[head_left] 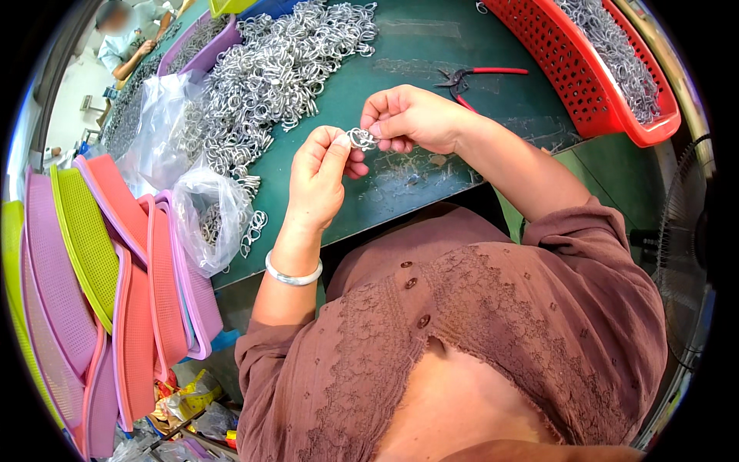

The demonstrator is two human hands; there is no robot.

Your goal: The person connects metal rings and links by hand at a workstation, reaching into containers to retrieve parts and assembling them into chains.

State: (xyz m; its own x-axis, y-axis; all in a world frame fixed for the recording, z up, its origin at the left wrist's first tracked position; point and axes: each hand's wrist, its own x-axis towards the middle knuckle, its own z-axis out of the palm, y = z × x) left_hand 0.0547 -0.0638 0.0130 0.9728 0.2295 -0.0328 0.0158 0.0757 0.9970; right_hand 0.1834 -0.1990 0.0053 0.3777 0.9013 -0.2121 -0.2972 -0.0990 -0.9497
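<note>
While the left hand (319, 185) and right hand (416, 122) pinch silvery rings (362, 139) between their fingers (336, 159) over the worktop's (400, 179) near edge, they're seemingly light, stiff, slick, best held rim-on.

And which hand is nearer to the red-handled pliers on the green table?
Right: the right hand is just left of the pliers, a little closer to the person, not touching them. The left hand is farther left and closer to the body.
</note>
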